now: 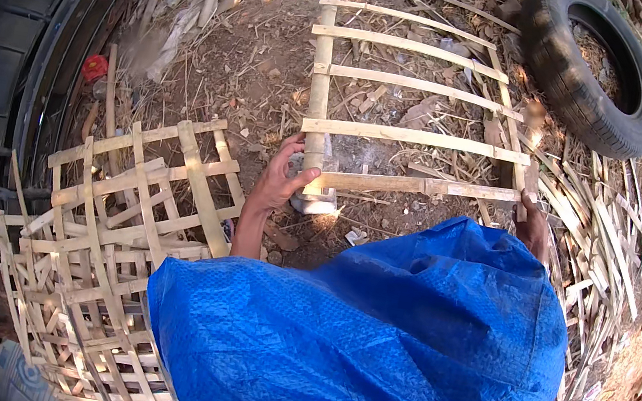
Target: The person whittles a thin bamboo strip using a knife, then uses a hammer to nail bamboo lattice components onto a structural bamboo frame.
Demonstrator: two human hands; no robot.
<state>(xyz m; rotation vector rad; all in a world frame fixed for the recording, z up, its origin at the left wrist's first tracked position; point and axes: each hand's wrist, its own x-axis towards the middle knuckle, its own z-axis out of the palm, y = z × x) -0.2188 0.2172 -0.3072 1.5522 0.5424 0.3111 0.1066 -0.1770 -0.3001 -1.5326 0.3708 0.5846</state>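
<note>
Left hand [285, 174] clamped on bamboo frame [409, 137] rail, steadying its near corner | right hand [534, 226] gripping opposite rail, partly hidden by blue tarp [365, 348] | frame flat on dirt ground [258, 67] | finished lattices [119, 220] stacked left, tyre [589, 70] beyond.

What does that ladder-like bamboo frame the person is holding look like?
The bamboo frame is pale split bamboo: two long side rails crossed by five flat slats. It lies over the littered dirt ground, beside a tyre. The left hand grips its near left corner; the right hand holds the near right end.
</note>
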